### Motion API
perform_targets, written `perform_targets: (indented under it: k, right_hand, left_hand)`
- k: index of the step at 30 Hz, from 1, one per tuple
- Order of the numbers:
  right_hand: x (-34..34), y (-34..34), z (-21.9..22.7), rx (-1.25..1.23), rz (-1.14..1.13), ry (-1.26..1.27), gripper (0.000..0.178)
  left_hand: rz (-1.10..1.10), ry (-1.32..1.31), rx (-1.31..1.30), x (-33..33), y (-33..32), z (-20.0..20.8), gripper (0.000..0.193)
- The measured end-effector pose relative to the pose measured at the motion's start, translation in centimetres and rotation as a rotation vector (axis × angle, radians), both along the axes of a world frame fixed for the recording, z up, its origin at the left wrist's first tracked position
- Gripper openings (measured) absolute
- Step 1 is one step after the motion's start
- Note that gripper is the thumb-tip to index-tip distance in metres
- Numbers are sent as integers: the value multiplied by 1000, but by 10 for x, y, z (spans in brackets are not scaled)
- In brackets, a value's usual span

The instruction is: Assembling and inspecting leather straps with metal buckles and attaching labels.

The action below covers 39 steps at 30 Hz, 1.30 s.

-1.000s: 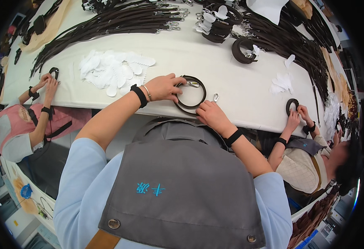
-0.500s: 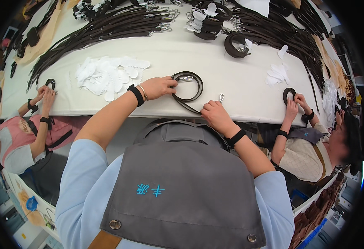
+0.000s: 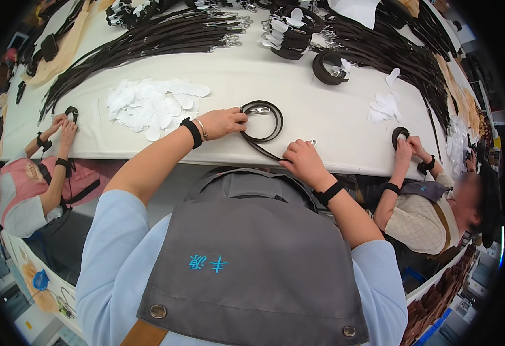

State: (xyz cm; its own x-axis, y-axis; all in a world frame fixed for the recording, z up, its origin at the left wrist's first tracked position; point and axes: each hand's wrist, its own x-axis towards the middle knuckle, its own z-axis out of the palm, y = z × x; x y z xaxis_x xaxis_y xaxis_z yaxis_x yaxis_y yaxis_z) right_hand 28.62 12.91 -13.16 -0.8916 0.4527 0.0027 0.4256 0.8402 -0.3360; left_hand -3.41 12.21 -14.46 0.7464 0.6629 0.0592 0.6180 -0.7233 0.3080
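A dark brown strap (image 3: 281, 122) lies on the white table in a loose round coil. My left hand (image 3: 227, 122) pinches the coil's left side between thumb and fingers. Inside the loop, close to those fingertips, rests a silver snap hook (image 3: 258, 111). The strap's tail runs from the coil down toward the table's front edge, where my right hand (image 3: 304, 161) grips it with closed fingers. Just past the right hand's knuckles the tip of another metal hook (image 3: 313, 142) shows; the rest of it is hidden.
White tags (image 3: 151, 106) are heaped left of the coil, with a smaller pile (image 3: 384, 108) to the right. Long dark straps (image 3: 149, 43) spread along the back beside stacked coils (image 3: 287, 37). Co-workers at left and right each handle a small coil (image 3: 401, 136).
My right hand has shifted slightly right, covering more of the nearby hook. My left hand and the coil stay nearly in place.
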Motion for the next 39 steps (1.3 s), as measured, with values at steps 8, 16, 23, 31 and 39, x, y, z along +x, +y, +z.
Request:
perform_targets:
  k: [8, 16, 23, 31, 39]
  right_hand:
    - [-76, 45, 8, -94, -543, 19, 35]
    - [-89, 58, -13, 152, -256, -40, 20]
    - [-89, 59, -10, 127, -230, -70, 18]
    - [-42, 22, 17, 37, -304, 231, 18]
    - [23, 5, 7, 94, -191, -280, 12]
  left_hand:
    - [4, 11, 8, 2, -3, -1, 17]
    - [467, -63, 86, 29, -16, -11, 15]
    - [916, -143, 75, 55, -6, -3, 14]
    - [860, -13, 57, 55, 0, -11, 13]
    - [761, 73, 17, 50, 1, -4, 24]
